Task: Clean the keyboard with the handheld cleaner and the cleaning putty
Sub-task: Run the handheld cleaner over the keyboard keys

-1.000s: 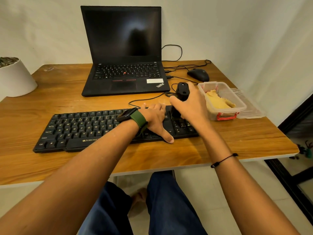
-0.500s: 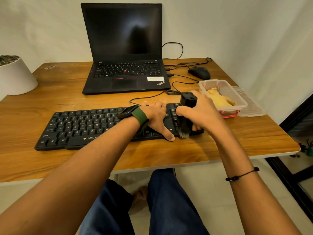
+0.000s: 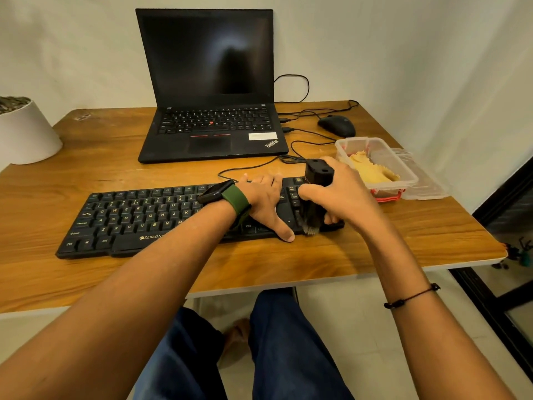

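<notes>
A black keyboard (image 3: 138, 217) lies across the front of the wooden desk (image 3: 403, 232). My right hand (image 3: 343, 197) grips a black handheld cleaner (image 3: 315, 186) held upright, its brush end touching the keyboard's front right edge. My left hand (image 3: 265, 203), with a green-strapped watch on the wrist, lies flat on the keys just left of the cleaner, fingers spread, thumb over the front edge. Yellow cleaning putty (image 3: 372, 171) sits in an open clear plastic box (image 3: 409, 180) right of the keyboard.
An open black laptop (image 3: 210, 90) stands behind the keyboard, with cables (image 3: 300, 131) and a black mouse (image 3: 336, 125) to its right. The box's clear lid (image 3: 427, 186) lies beside it near the desk's right edge. A white pot (image 3: 26, 134) stands far left.
My right hand drew the cleaner from the keyboard's back edge toward me, down to its front right edge. My left hand stayed flat on the keys.
</notes>
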